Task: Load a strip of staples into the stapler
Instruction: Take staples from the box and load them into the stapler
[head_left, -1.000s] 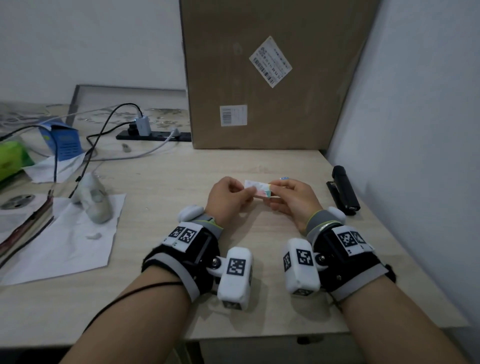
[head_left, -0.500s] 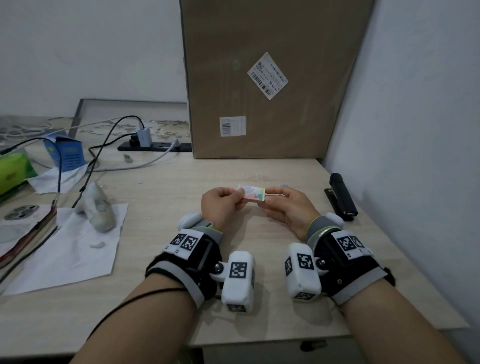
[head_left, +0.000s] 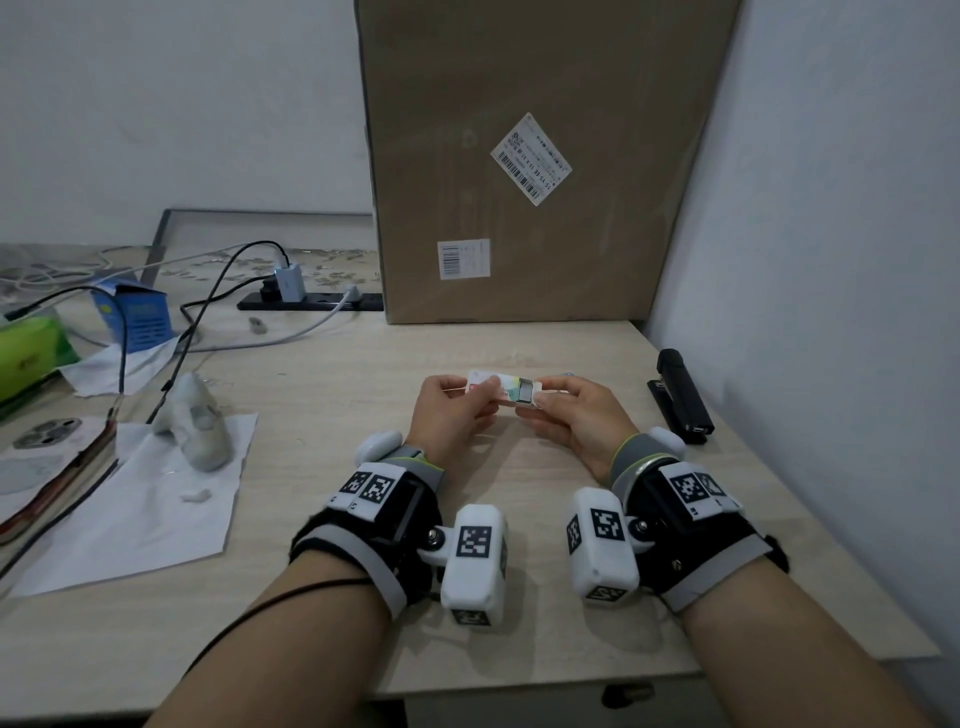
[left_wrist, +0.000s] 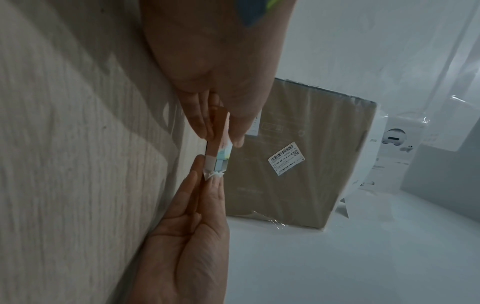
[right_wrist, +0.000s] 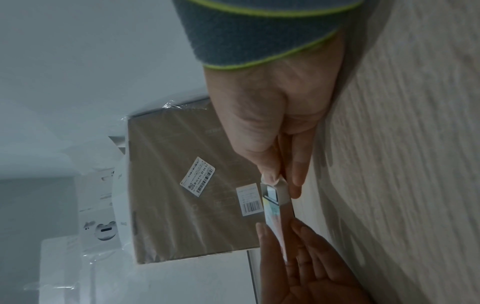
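Note:
A small staple box (head_left: 493, 387) with a colourful sleeve is held just above the middle of the desk. My left hand (head_left: 480, 395) pinches the sleeve (left_wrist: 221, 144) between thumb and fingers. My right hand (head_left: 550, 397) pinches the end of the inner tray (head_left: 527, 391), which sticks out of the sleeve's right end. In the right wrist view the tray (right_wrist: 271, 194) shows a grey inside; I cannot make out the staples. The black stapler (head_left: 680, 397) lies closed on the desk by the right wall, a hand's width right of my right hand.
A tall cardboard box (head_left: 519, 156) stands against the back wall. The right wall (head_left: 831, 260) borders the desk. At left lie a white paper sheet (head_left: 145, 509), a pale lump (head_left: 197, 426), a blue box (head_left: 137, 317), cables and a power strip (head_left: 311, 301).
The inner tray has slid out of the sleeve toward the right, so its grey end now shows. Both hands have kept their pinch on the box and stayed in the same spot.

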